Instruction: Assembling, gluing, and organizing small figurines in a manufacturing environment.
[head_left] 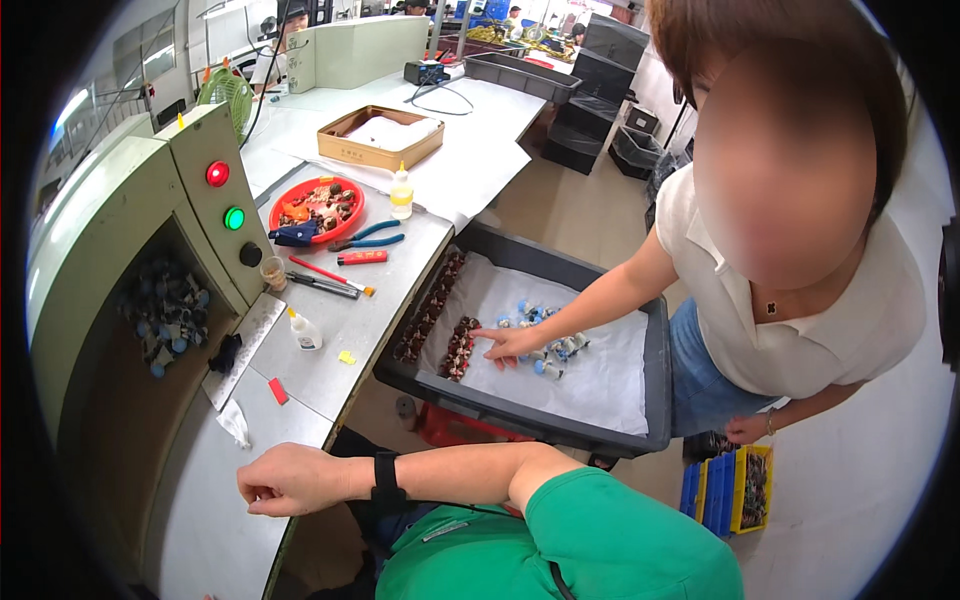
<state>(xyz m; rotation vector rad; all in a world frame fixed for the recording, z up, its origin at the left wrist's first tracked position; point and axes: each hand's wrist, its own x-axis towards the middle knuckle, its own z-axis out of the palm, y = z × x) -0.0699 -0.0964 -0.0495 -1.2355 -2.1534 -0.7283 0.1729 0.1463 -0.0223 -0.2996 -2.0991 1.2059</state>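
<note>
My right hand rests as a loose fist on the near edge of the grey workbench, with nothing in it. A black band sits on its wrist, and the forearm crosses in front of my green shirt. My left hand is out of view. Beside the bench stands a dark grey tray lined with white paper. A person in a white top reaches into the tray. That person's hand touches a cluster of small blue and silver parts, next to rows of small dark parts.
On the bench lie a red bowl of small parts, blue-handled pliers, two small glue bottles, a cardboard box and hand tools. A beige machine with red and green buttons stands at left. Blue and yellow bins sit on the floor.
</note>
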